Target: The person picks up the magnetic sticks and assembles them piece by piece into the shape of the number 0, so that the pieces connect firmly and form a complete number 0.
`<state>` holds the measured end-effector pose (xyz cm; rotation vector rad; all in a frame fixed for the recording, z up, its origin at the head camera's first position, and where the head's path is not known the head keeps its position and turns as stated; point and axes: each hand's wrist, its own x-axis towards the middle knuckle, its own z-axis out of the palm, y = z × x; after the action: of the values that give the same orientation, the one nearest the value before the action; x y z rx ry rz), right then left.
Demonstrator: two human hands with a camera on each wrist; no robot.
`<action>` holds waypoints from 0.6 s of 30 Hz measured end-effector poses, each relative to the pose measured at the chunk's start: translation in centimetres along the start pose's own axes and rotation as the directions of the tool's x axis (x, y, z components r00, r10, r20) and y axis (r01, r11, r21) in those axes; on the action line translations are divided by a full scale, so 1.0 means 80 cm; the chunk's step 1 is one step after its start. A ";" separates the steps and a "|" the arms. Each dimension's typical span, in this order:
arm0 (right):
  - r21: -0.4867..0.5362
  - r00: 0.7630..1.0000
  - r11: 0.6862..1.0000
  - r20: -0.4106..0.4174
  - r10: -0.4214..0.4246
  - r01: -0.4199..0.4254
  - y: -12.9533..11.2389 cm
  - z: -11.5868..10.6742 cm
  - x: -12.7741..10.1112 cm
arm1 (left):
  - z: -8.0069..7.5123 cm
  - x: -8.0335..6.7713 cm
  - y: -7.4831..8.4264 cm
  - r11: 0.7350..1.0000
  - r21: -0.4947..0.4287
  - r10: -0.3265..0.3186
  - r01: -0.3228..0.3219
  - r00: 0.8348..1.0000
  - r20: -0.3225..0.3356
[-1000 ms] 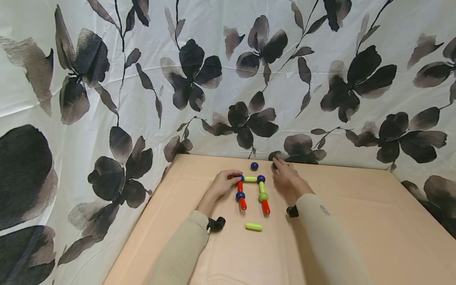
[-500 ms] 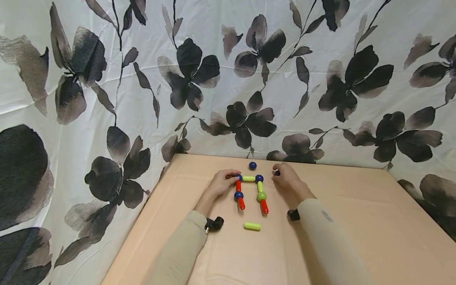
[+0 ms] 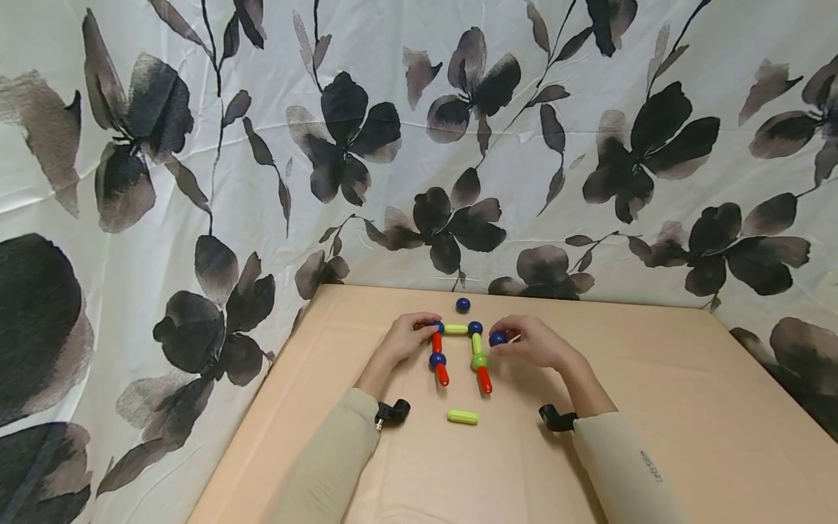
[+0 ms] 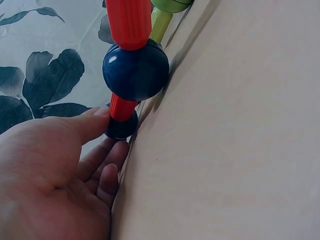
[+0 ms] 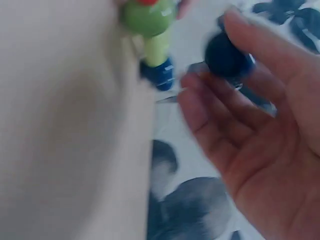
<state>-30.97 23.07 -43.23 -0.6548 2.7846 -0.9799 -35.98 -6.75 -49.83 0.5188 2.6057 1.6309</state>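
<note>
1. Near the far edge of the tan bench (image 3: pixel 655 407), the right hand (image 3: pixel 533 342) pinches a dark blue ball (image 3: pixel 497 338) beside the arch of red, green and blue rods (image 3: pixel 458 353).
2. The left hand (image 3: pixel 409 338) pinches its far left corner ball.
3. Steadying the arch should help seat the ball cleanly.
4. No containers show.

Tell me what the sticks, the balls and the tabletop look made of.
Red stick: ribbed glossy surface, likely moulded plastic. Blue ball: smooth with a soft sheen, probably plastic; any core is hidden. Table: flat matte beige, perhaps laminate or board.
</note>
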 end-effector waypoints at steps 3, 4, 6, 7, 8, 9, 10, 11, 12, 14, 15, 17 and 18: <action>0.042 0.987 0.997 0.147 -0.072 0.067 -0.016 -0.003 -0.012 | -0.001 -0.001 0.001 1.000 0.008 -0.004 0.005 1.000 -0.008; 0.056 0.978 0.995 0.188 -0.093 0.084 -0.020 -0.004 -0.014 | -0.002 -0.001 0.001 1.000 0.010 -0.006 0.007 1.000 -0.011; 0.077 0.959 0.993 0.262 -0.108 0.091 -0.026 -0.004 -0.018 | -0.002 -0.001 0.000 1.000 0.012 -0.011 0.012 1.000 -0.012; 0.082 0.949 0.993 0.297 -0.108 0.087 -0.028 -0.004 -0.020 | -0.002 -0.001 0.000 1.000 0.010 -0.013 0.014 1.000 -0.010; 0.087 0.939 0.993 0.328 -0.103 0.079 -0.030 -0.003 -0.021 | -0.002 -0.001 -0.001 1.000 0.009 -0.015 0.015 1.000 -0.007; 0.093 0.927 0.993 0.361 -0.098 0.069 -0.032 -0.002 -0.022 | -0.002 -0.001 -0.001 1.000 0.008 -0.016 0.016 1.000 -0.004; 0.096 0.915 0.994 0.392 -0.092 0.059 -0.033 -0.001 -0.023 | -0.002 -0.001 -0.001 1.000 0.007 -0.018 0.018 1.000 -0.002; 0.096 0.903 0.994 0.421 -0.085 0.048 -0.034 0.001 -0.023 | -0.001 -0.001 -0.001 1.000 0.004 -0.017 0.017 1.000 0.001; 0.099 0.890 0.994 0.448 -0.082 0.042 -0.035 0.002 -0.024 | -0.001 -0.001 -0.001 1.000 0.004 -0.018 0.018 1.000 0.002; 0.097 0.869 0.995 0.488 -0.081 0.038 -0.038 0.006 -0.024 | 0.000 -0.001 -0.001 1.000 0.003 -0.015 0.015 1.000 0.002; 0.088 0.861 0.995 0.503 -0.082 0.043 -0.039 0.008 -0.024 | 0.000 0.000 -0.001 1.000 0.003 -0.014 0.014 1.000 0.001; 0.062 0.850 0.997 0.522 -0.074 0.049 -0.042 0.011 -0.024 | 0.000 0.000 0.000 1.000 0.003 -0.011 0.011 1.000 0.000; 0.048 0.847 0.998 0.527 -0.067 0.049 -0.043 0.013 -0.024 | 0.001 0.000 0.000 1.000 0.005 -0.009 0.009 1.000 -0.001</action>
<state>-27.74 20.89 -41.97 -0.8568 2.2673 -0.7112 -35.99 -6.72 -49.88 0.5053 2.6096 1.6235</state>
